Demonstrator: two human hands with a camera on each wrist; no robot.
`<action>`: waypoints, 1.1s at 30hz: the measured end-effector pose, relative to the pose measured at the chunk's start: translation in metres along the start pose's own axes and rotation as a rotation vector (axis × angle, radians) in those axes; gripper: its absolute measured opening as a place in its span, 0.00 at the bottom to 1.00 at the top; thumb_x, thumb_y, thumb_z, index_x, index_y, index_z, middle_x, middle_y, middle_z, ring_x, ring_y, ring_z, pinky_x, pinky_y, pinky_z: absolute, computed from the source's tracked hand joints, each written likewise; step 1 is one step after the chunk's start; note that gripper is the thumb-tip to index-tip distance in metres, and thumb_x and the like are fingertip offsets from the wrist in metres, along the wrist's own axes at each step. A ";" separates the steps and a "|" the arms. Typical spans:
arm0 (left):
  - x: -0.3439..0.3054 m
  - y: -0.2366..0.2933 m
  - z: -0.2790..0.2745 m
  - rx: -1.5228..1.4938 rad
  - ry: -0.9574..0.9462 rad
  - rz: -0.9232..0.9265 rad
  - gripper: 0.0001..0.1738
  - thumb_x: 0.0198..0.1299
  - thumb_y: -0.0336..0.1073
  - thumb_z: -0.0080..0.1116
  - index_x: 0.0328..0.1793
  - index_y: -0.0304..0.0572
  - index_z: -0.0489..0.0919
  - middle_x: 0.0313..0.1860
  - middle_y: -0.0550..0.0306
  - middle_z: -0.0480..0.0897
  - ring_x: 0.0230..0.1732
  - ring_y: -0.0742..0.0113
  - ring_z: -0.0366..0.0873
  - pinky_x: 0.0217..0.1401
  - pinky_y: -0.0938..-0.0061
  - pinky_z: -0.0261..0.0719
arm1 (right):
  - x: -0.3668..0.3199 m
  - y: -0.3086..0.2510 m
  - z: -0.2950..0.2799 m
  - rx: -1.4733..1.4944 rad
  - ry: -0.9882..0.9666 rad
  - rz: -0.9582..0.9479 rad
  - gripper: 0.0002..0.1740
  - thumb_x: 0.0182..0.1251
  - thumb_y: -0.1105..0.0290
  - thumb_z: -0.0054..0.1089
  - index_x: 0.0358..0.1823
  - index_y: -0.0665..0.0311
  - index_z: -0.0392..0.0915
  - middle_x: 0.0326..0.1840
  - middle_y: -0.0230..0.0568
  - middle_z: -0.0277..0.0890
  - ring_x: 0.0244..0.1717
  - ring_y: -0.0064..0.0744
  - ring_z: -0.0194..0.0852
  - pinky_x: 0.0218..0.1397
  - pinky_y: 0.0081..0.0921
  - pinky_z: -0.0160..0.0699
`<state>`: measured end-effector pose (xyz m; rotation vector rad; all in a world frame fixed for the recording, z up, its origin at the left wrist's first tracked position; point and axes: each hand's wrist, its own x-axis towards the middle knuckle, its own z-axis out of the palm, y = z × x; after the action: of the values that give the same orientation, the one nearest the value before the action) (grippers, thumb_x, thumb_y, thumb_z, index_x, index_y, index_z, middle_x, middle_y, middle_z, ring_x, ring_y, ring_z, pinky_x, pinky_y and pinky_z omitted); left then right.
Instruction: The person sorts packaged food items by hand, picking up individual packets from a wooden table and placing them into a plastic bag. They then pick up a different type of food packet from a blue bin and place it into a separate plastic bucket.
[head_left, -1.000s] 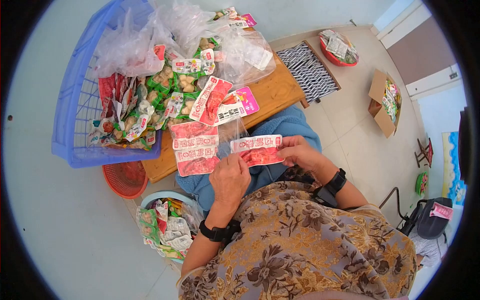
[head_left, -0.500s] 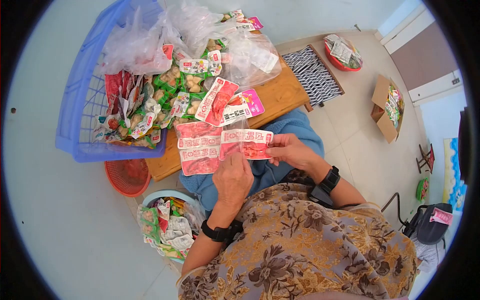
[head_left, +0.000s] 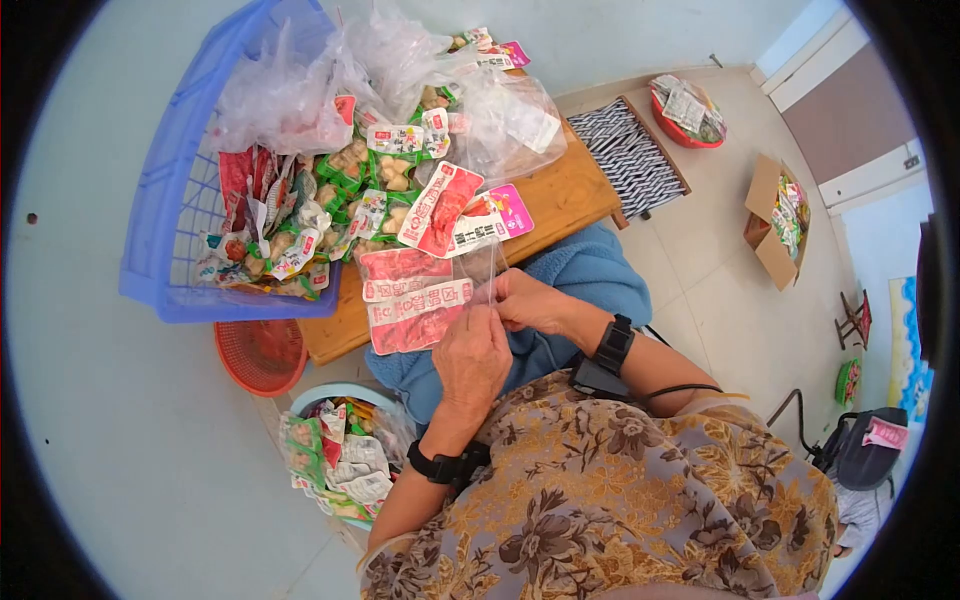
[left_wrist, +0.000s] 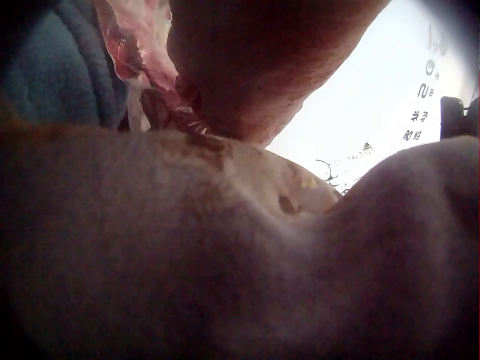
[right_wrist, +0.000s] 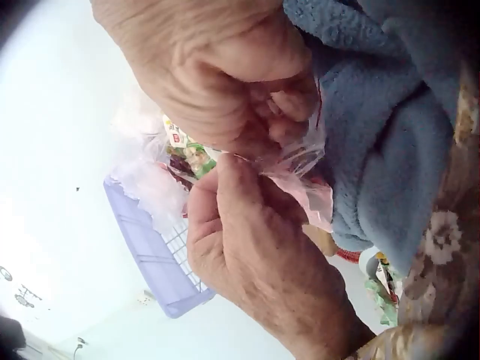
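My left hand [head_left: 470, 360] pinches the lower edge of a clear plastic bag [head_left: 483, 262] held over the near edge of the wooden table. Inside the bag lie flat red-and-white food packets [head_left: 412, 318], side by side. At the bag's right end, my right hand [head_left: 532, 300] pinches the plastic with curled fingers, close against the left fingertips. The right wrist view shows the clear film [right_wrist: 304, 154] bunched between both hands. Just beyond the bag, a similar red packet [head_left: 442, 208] lies partly over a white-and-purple packet [head_left: 512, 210].
A blue plastic basket [head_left: 160, 225] leans at the left, with green snack packets [head_left: 350, 165] spilling across the wooden table [head_left: 575, 185]. Below stand a red colander [head_left: 260, 370] and a tub of packets [head_left: 345, 450]. A cardboard box [head_left: 770, 225] sits on the floor at right.
The red-and-white packet between my hands has slid left into the bag beside the others. My right hand has moved left to the bag's end, up against my left hand.
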<state>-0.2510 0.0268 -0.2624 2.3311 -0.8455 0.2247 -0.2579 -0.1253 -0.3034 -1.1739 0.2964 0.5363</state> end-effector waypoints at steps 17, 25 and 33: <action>0.000 -0.007 0.005 -0.119 -0.037 0.040 0.05 0.61 0.30 0.60 0.34 0.39 0.76 0.29 0.44 0.79 0.31 0.43 0.80 0.32 0.56 0.76 | 0.042 0.016 0.005 -0.071 -0.051 -0.171 0.04 0.59 0.74 0.69 0.34 0.67 0.85 0.29 0.27 0.79 0.30 0.16 0.71 0.29 0.17 0.71; -0.003 -0.008 0.006 -0.135 -0.072 0.018 0.04 0.60 0.29 0.60 0.34 0.38 0.77 0.30 0.44 0.80 0.32 0.43 0.80 0.33 0.57 0.77 | 0.037 0.016 0.011 -0.055 0.020 -0.192 0.09 0.59 0.68 0.75 0.29 0.65 0.85 0.26 0.24 0.79 0.27 0.13 0.69 0.30 0.16 0.70; -0.002 -0.010 0.009 -0.174 -0.054 0.050 0.05 0.60 0.28 0.59 0.32 0.38 0.76 0.29 0.45 0.80 0.31 0.44 0.80 0.32 0.58 0.76 | 0.044 0.016 0.006 -0.292 0.012 -0.186 0.15 0.53 0.63 0.79 0.24 0.67 0.84 0.24 0.27 0.80 0.27 0.16 0.71 0.28 0.19 0.70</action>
<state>-0.2469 0.0280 -0.2753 2.1638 -0.9135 0.1054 -0.2302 -0.1046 -0.3351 -1.4709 0.1183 0.4178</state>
